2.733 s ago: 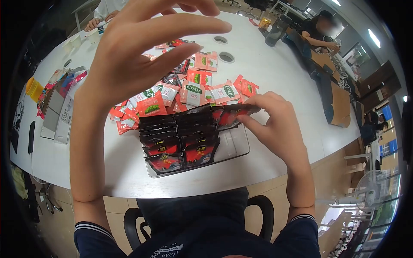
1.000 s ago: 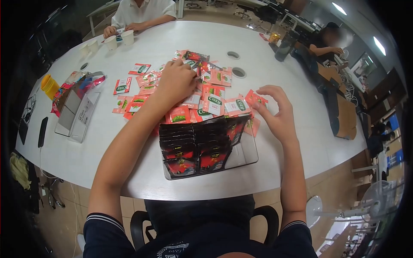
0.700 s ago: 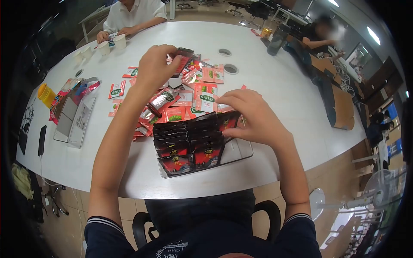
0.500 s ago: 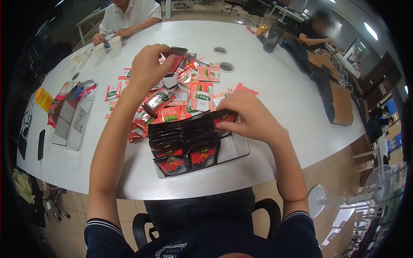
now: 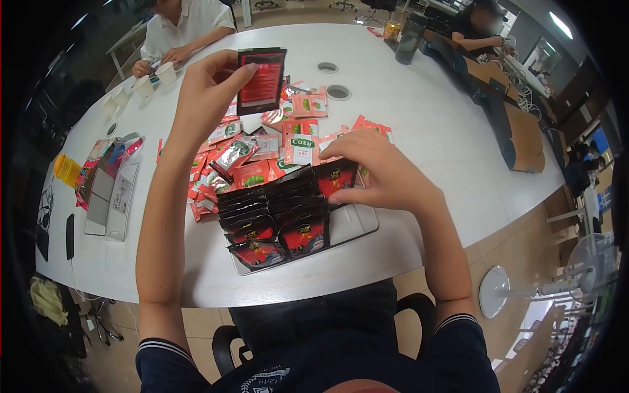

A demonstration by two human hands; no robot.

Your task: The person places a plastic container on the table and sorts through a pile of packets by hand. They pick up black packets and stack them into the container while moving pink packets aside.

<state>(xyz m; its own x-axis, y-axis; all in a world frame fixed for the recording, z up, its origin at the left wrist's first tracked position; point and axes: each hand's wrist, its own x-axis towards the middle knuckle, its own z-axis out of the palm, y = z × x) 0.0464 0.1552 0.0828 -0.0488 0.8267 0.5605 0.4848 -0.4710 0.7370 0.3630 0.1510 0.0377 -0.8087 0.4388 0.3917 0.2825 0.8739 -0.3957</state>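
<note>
My left hand (image 5: 208, 88) is raised above the pile, pinching a black and red sachet (image 5: 262, 88) between thumb and fingers. My right hand (image 5: 386, 173) grips another black and red sachet (image 5: 336, 180) at the right end of the overlapping rows, thumb below and fingers above. Those rows of black sachets (image 5: 304, 236) stand in two columns on a flat silver-grey tray (image 5: 364, 224) with rounded corners. Behind them lies a loose heap of pink and red Cozy sachets (image 5: 302, 149), with a few darker packets mixed in.
On the left are an open box (image 5: 105, 187) with packets, a yellow container (image 5: 67, 169) and a black phone-like object (image 5: 70, 236). Paper cups (image 5: 166, 73) stand before a person in white. A dark bottle (image 5: 411, 39) and cardboard pieces (image 5: 517, 137) line the right edge.
My left hand has lifted the black and red sachet up out of the pile and turned its printed face into view. The sachet at my right hand now shows more of its front.
</note>
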